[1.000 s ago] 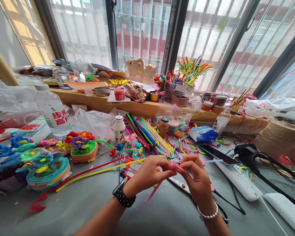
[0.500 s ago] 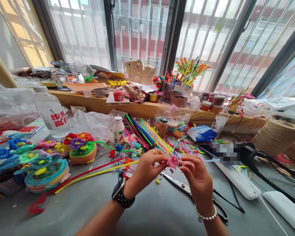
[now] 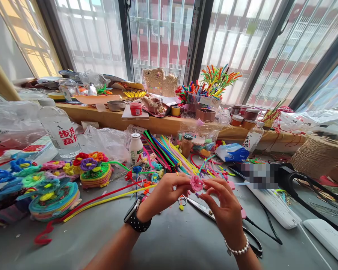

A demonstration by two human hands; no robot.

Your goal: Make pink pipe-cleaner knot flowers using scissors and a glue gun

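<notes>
A small pink pipe-cleaner flower (image 3: 196,183) is held up between my two hands, its looped petals facing me. My left hand (image 3: 170,193), with a watch on the wrist, pinches the flower's left side. From the right, the fingers of my right hand (image 3: 221,200) close on its other edge; a beaded bracelet circles that wrist. Scissors (image 3: 202,207) lie on the table behind and below my right hand, partly covered by it. Behind the hands spread loose pipe cleaners (image 3: 169,153) in many colours.
Finished pipe-cleaner flowers (image 3: 45,180) crowd the left, beside a large water bottle (image 3: 59,131). A small white bottle (image 3: 136,149) and a brown jar (image 3: 186,144) stand farther back. At right lie a white power strip (image 3: 276,206), black glasses (image 3: 298,180) and a twine spool (image 3: 312,155).
Both hands have shifted slightly left with the pink flower. The flower has turned so its petals show more openly, and my right fingers have moved lower around it.
</notes>
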